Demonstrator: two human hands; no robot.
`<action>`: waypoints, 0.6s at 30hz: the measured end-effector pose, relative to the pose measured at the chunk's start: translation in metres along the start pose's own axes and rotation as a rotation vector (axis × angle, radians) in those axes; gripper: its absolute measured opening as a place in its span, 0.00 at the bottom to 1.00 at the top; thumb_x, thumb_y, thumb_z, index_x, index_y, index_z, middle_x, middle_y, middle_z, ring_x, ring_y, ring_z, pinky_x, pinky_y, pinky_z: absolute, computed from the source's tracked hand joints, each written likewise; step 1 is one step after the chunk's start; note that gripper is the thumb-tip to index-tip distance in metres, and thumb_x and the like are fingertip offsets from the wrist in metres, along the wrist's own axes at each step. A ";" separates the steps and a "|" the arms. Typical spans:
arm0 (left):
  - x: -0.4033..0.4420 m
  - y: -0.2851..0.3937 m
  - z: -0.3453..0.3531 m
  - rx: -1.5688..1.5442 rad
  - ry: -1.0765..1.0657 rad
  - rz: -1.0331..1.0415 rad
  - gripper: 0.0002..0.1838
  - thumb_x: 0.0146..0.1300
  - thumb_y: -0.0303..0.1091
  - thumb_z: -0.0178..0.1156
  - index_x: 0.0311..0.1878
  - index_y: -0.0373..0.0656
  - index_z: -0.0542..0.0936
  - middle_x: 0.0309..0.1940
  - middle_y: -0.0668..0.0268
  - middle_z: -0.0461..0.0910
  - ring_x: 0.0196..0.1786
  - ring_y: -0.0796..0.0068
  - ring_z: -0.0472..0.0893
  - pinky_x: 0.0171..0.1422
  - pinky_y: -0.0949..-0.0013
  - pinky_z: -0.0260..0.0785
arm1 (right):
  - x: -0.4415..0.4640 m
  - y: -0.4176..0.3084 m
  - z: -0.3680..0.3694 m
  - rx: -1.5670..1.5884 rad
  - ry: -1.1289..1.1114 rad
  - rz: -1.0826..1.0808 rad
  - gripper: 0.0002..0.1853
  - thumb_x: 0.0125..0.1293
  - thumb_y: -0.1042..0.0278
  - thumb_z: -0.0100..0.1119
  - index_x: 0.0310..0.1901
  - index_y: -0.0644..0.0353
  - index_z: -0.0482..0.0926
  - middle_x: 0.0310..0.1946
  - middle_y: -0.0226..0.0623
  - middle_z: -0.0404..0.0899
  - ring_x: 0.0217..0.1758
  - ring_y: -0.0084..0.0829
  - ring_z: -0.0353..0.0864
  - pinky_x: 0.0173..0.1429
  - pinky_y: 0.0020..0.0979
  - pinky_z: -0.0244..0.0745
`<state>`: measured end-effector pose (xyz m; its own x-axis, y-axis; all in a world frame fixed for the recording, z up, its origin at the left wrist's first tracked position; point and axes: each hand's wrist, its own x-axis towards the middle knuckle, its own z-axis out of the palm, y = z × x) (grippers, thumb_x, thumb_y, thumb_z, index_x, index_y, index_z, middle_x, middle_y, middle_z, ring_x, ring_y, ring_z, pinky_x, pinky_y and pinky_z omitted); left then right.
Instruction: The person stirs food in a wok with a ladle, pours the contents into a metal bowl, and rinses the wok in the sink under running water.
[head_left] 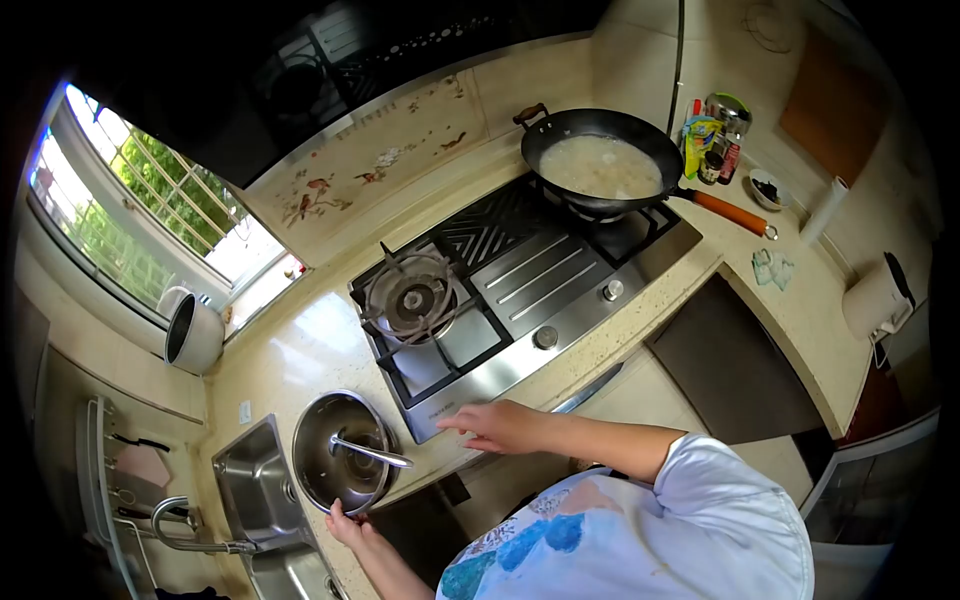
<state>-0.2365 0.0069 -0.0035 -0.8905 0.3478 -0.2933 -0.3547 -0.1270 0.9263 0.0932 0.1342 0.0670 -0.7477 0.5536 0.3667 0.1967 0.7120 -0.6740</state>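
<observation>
My left hand (347, 522) grips the near rim of a round stainless steel pot (312, 472) on the counter beside the sink. A long-handled metal utensil (372, 452) lies across that pot, its handle reaching past the right rim; I cannot make out its head clearly. Right of the pot, my right hand (492, 426) is open and holds nothing, fingers stretched left over the front left corner of the gas stove (545, 285). On the far burner stands a black wok (655, 150) with cloudy whitish liquid in it. Its orange-brown handle (730, 212) points right.
The left burner (413, 297) has a bare pan support. A double sink (245, 470) with a curved faucet (185, 542) lies left. A small pot (195, 335) stands by the window. Condiments (705, 145), a small bowl (768, 190) and a cloth (772, 268) are on the right counter.
</observation>
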 end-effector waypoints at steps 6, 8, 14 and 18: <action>-0.007 -0.003 -0.013 0.046 0.043 -0.005 0.06 0.50 0.30 0.55 0.29 0.46 0.68 0.18 0.68 0.71 0.12 0.79 0.66 0.12 0.77 0.56 | -0.011 0.052 -0.025 -0.003 0.014 0.064 0.12 0.55 0.71 0.55 0.43 0.55 0.74 0.32 0.36 0.72 0.38 0.35 0.74 0.41 0.32 0.71; 0.007 -0.010 -0.021 0.087 0.110 0.014 0.06 0.49 0.29 0.56 0.30 0.46 0.69 0.20 0.68 0.72 0.15 0.77 0.70 0.14 0.77 0.58 | -0.018 0.064 -0.054 0.013 0.118 0.120 0.08 0.55 0.69 0.54 0.38 0.56 0.75 0.35 0.37 0.74 0.39 0.39 0.74 0.42 0.34 0.71; 0.001 0.011 -0.015 0.129 0.063 -0.003 0.07 0.48 0.28 0.56 0.32 0.45 0.70 0.26 0.67 0.74 0.22 0.74 0.74 0.19 0.76 0.64 | -0.073 0.091 -0.162 -0.595 0.529 0.559 0.17 0.44 0.82 0.53 0.40 0.60 0.76 0.41 0.42 0.71 0.45 0.42 0.69 0.51 0.35 0.67; -0.012 0.025 0.004 0.018 -0.050 0.012 0.08 0.49 0.26 0.53 0.35 0.43 0.71 0.31 0.64 0.74 0.32 0.70 0.76 0.33 0.70 0.72 | -0.107 0.123 -0.173 -0.743 0.270 0.712 0.18 0.43 0.81 0.56 0.40 0.59 0.75 0.40 0.40 0.71 0.45 0.42 0.70 0.48 0.36 0.69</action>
<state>-0.2340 0.0034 0.0242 -0.8791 0.3927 -0.2702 -0.3385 -0.1153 0.9339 0.3066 0.2374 0.0555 -0.1608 0.9589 0.2336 0.9394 0.2213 -0.2618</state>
